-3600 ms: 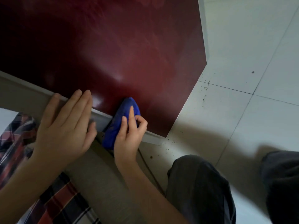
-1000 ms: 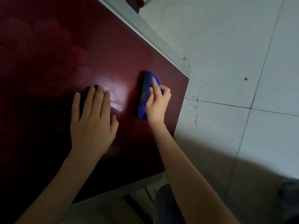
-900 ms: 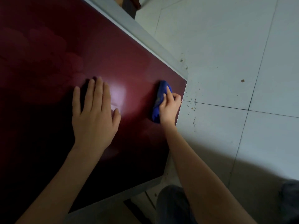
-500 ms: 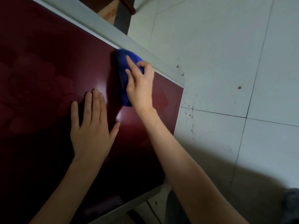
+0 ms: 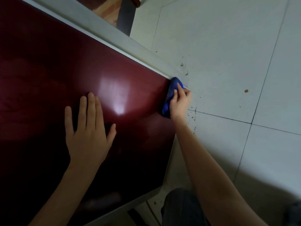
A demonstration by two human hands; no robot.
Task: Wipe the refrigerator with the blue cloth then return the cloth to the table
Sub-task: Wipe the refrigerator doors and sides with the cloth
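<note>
Since half a second ago the right hand has carried the blue cloth from the upper edge of the door down and rightward to the door's right-hand corner, now just right of the frame's centre. The cloth is bunched up, pressed against the dark red refrigerator door right at its corner, with the fingers curled over it and gripping it; one fingertip lies along the top of the wad. The left hand has stayed in much the same spot, lower left of centre, lying flat on the door with fingers spread and extended, holding nothing.

A bright patch of reflected light sits on the glossy door between the two hands. A pale grey trim runs along the door's upper edge from the upper left of the frame down to the cloth. Beyond it, at the top centre, a piece of wooden furniture with a dark leg stands on the floor. The white tiled floor fills the right half of the frame; dark specks of dirt are scattered on it just beside the cloth and below the hand, and a small brown spot lies farther right, well apart. At the bottom centre a knee in dark cloth shows beneath the right forearm. Nothing lies between either hand and the door surface except the cloth itself.
</note>
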